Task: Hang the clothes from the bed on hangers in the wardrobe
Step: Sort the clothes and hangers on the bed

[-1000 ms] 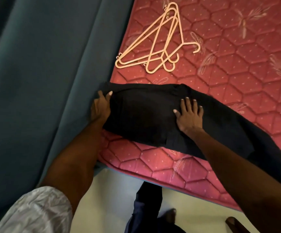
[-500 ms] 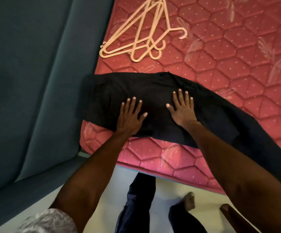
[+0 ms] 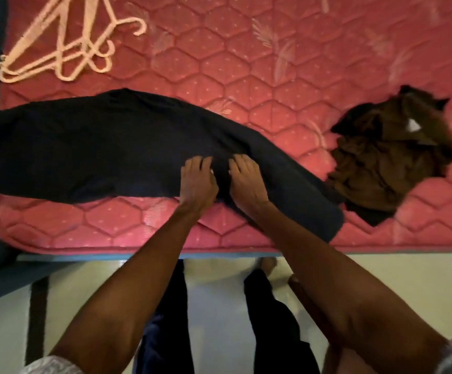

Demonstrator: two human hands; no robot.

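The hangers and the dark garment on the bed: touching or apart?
Apart. The head view shows bare pink mattress between the hangers and the dark garment.

Dim, warm light; soft motion blur throughout; wide-angle bending at edges

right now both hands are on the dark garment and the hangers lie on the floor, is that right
Not quite. Both the left hand and right hand are on the dark garment, but the head view shows the hangers lying on the mattress.
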